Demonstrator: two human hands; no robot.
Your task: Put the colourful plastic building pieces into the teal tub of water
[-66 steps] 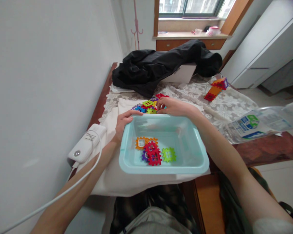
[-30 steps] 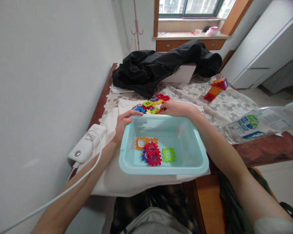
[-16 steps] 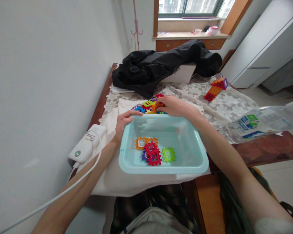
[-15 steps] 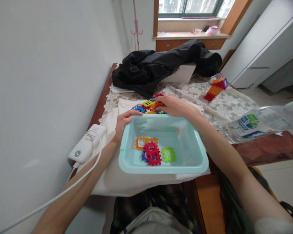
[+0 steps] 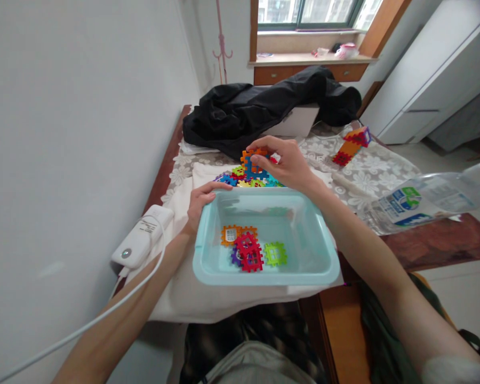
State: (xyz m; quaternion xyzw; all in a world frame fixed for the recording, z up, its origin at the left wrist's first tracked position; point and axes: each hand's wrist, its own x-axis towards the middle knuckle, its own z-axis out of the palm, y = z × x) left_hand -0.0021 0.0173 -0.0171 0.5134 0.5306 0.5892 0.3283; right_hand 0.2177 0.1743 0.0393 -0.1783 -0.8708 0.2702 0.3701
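Observation:
My right hand (image 5: 286, 162) is raised above the pile behind the basin, fingers closed round notched plastic building pieces (image 5: 256, 166), blue and orange. Below it lies a heap of multicoloured building pieces (image 5: 240, 180), partly hidden by the basin's far rim. My left hand (image 5: 202, 202) grips the left far corner of the pale blue basin (image 5: 264, 278), fingers over the rim. On the basin floor are an orange piece (image 5: 229, 235), red pieces (image 5: 251, 258), a purple one mostly covered, and a lime green piece (image 5: 276, 254) lying apart.
A joined orange and red structure (image 5: 351, 146) stands on the lace tablecloth at the right. Nearer is a large clear bottle (image 5: 420, 202) lying tilted. A white power strip (image 5: 143, 236) with a cable sits at the left by the wall. Black cloth (image 5: 260, 106) drapes over a box behind.
My right hand has lifted from the pile, bringing up blue and orange pieces. My left hand stays on the basin, and the pieces inside have not moved.

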